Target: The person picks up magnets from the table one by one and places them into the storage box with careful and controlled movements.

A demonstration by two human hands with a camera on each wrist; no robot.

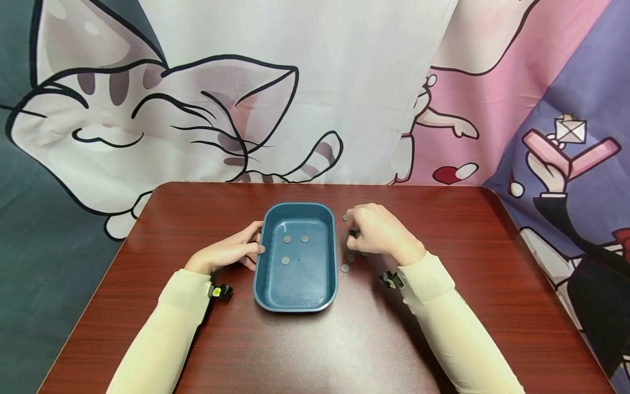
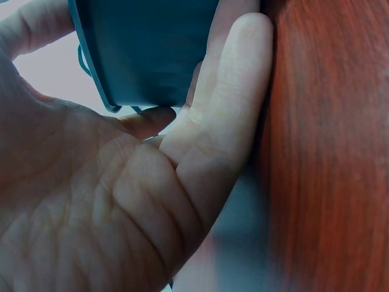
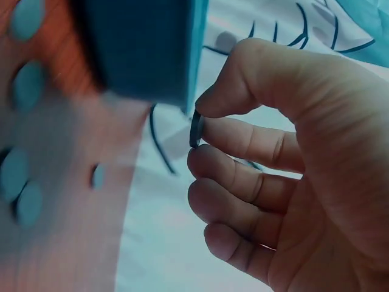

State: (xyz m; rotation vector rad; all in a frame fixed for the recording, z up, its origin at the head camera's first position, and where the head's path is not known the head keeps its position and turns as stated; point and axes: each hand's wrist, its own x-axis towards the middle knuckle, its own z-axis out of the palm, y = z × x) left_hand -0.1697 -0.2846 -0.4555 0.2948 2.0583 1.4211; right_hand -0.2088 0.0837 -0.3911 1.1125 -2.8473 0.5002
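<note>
A blue rectangular tray [image 1: 295,290] with rounded corners stands on the table, and three small round coins [image 1: 285,261] lie flat inside it. My left hand [image 1: 231,249] holds the tray's left side, thumb at the rim and fingers along the outer wall, as the left wrist view also shows. To the right of the tray, my right hand [image 1: 376,230] is raised over the tabletop. Its thumb and index finger pinch one coin [image 3: 196,129] on edge; the other fingers curl in below. Several loose coins [image 1: 345,268] lie beneath and beside this hand, some partly hidden by it.
The reddish-brown wooden table [image 1: 197,350] ends at a far edge just beyond the tray. A curtain [image 1: 344,82] with cartoon figures hangs behind it. Each wrist wears a small black camera, and pale yellow sleeves cover the forearms.
</note>
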